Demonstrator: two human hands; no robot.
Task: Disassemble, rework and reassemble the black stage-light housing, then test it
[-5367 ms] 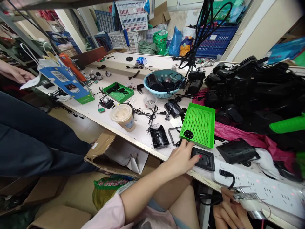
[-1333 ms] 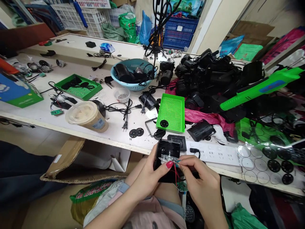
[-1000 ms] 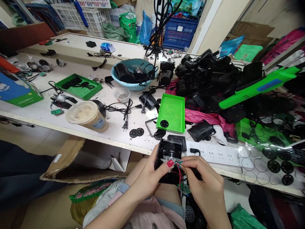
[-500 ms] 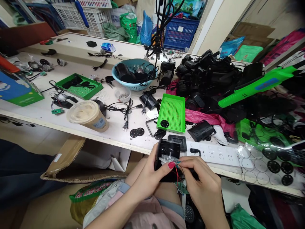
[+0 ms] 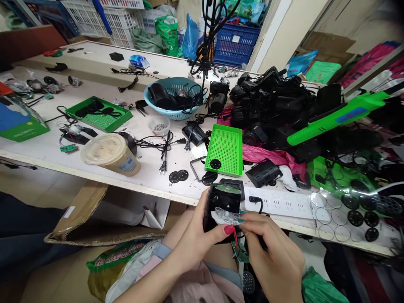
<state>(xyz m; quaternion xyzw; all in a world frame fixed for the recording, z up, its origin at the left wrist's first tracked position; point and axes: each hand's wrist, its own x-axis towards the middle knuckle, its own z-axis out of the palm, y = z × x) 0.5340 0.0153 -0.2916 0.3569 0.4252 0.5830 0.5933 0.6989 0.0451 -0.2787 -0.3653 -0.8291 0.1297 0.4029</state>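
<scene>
My left hand [image 5: 197, 235] is closed round a black plastic housing [image 5: 224, 198], held above my lap at the table's front edge. Its thumb, with a red nail, presses on the near side. Inside the housing sits a clear plastic part [image 5: 225, 216]. At the right side of that part my right hand [image 5: 271, 248] pinches with thumb and forefinger; what lies between the fingertips is hidden. Thin red wires run down from the housing to a small green circuit board [image 5: 240, 252], which dangles between my hands.
A white power strip [image 5: 277, 202] with a black plug lies along the table's front edge. Behind my hands is a green perforated tray [image 5: 224, 147]. A lidded tub [image 5: 110, 153], a blue basket [image 5: 176, 111] and a heap of black housings [image 5: 268, 101] stand around it.
The view has shifted slightly. My right hand has moved a little down and right, the clear part shows more, and the circuit board has come further into sight.
</scene>
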